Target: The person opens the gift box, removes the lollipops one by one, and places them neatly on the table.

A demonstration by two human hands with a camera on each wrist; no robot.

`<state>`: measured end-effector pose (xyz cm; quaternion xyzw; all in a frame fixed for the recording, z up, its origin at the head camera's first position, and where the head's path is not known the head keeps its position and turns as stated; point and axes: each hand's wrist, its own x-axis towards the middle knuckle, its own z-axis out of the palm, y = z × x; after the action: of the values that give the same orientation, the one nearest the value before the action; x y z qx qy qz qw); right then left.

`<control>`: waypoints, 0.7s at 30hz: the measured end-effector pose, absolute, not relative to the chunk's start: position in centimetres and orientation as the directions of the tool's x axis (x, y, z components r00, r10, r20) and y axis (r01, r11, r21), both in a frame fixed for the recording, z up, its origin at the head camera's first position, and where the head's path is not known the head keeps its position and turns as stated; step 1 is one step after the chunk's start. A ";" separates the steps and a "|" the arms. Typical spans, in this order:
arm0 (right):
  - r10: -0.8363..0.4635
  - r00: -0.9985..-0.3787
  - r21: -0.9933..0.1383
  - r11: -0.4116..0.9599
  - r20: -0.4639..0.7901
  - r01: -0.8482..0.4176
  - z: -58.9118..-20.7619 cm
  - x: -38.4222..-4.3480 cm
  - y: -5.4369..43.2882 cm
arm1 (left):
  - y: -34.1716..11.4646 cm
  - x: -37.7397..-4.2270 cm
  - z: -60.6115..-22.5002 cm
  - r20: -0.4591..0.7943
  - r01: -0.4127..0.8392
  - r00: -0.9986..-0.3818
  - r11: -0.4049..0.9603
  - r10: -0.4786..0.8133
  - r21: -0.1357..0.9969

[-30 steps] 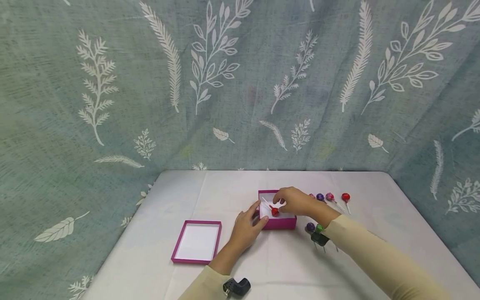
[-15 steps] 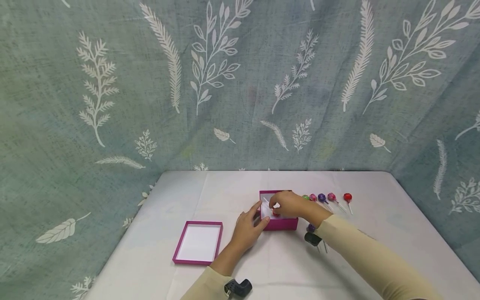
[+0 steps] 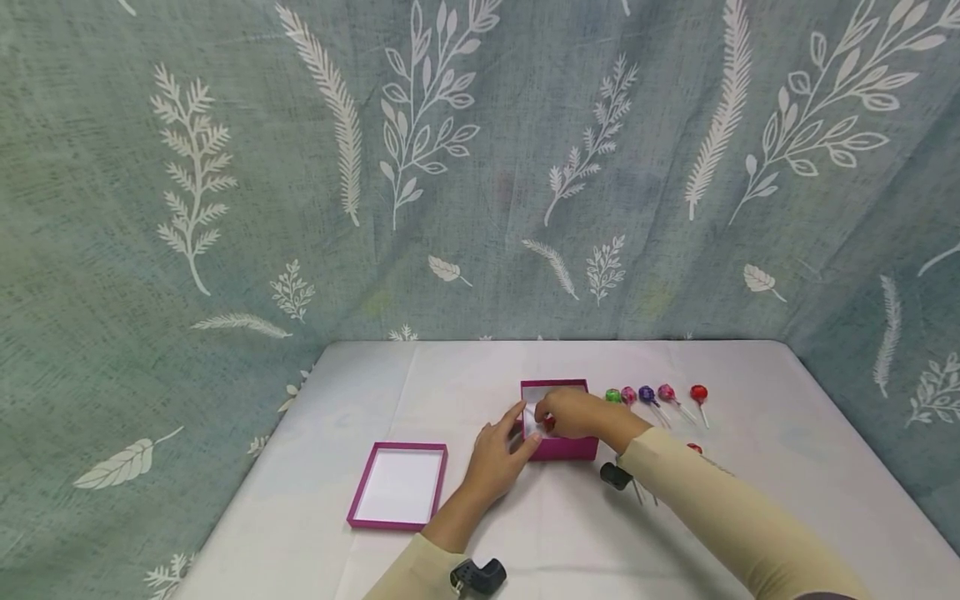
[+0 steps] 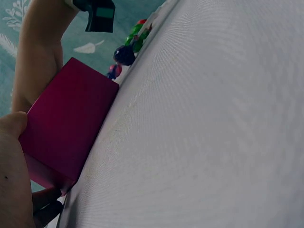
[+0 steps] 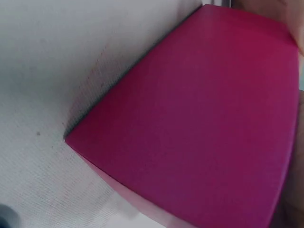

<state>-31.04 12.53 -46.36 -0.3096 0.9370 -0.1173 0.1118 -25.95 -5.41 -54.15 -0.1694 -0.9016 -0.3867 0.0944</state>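
A magenta box [image 3: 564, 450] with a white inside stands without its lid on the table. My left hand [image 3: 495, 460] holds its near left corner, thumb at the front wall and fingers along the left side. Inside the box, my right hand [image 3: 573, 414] pinches a red lollipop [image 3: 550, 424], whose white stick points to the back left. Curled fingers hide part of the candy. In the left wrist view the thumb [image 4: 14, 124] lies at the edge of the box [image 4: 71, 126]. The right wrist view is mostly filled by the box's wall [image 5: 190, 123].
The magenta-rimmed lid [image 3: 397, 485] lies inside up on the left of the white table [image 3: 570, 533]. Right of the box is a row of lollipops, among them a green one [image 3: 613, 395], a purple one [image 3: 647, 394] and a red one [image 3: 699, 392]. Further lollipops lie partly under the right forearm.
My right hand has lowered into the box and moved slightly left, its fingers closing over the red lollipop. My left hand has stayed at the box corner.
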 end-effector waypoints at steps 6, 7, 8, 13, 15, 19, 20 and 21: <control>-0.606 -0.784 -0.278 0.783 -0.137 -0.556 -46.7 -31.5 12.4 | -5.4 -25.9 -54.1 0.322 0.394 -0.918 0.640 0.233 0.660; -0.606 -0.784 -0.274 0.783 -0.133 -0.558 -46.7 -31.5 12.4 | -5.4 -25.8 -54.1 0.327 0.398 -0.916 0.638 0.233 0.660; -0.607 -0.784 -0.265 0.783 -0.131 -0.562 -46.7 -31.6 12.4 | -5.3 -25.8 -54.1 0.330 0.401 -0.915 0.637 0.234 0.659; -0.606 -0.785 -0.255 0.785 -0.130 -0.565 -46.8 -31.6 12.7 | -5.3 -25.8 -54.0 0.321 0.391 -0.919 0.634 0.230 0.667; -0.600 -0.790 -0.264 0.788 -0.128 -0.556 -46.7 -31.7 12.8 | -5.3 -25.8 -54.0 0.317 0.388 -0.920 0.633 0.229 0.669; -0.589 -0.800 -0.247 0.797 -0.114 -0.551 -46.2 -31.7 13.2 | -5.3 -25.8 -54.0 0.321 0.390 -0.919 0.633 0.228 0.668; -0.586 -0.802 -0.242 0.800 -0.114 -0.549 -46.0 -31.7 13.3 | -5.3 -25.8 -54.0 0.324 0.392 -0.918 0.634 0.227 0.667; -0.582 -0.805 -0.228 0.804 -0.114 -0.549 -45.8 -31.7 13.5 | -5.3 -25.8 -54.0 0.322 0.389 -0.919 0.635 0.225 0.667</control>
<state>-31.71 13.47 -45.85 -0.2990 0.9455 -0.0924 0.0897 -25.84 -5.34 -53.99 -0.1711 -0.8980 -0.3916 0.1048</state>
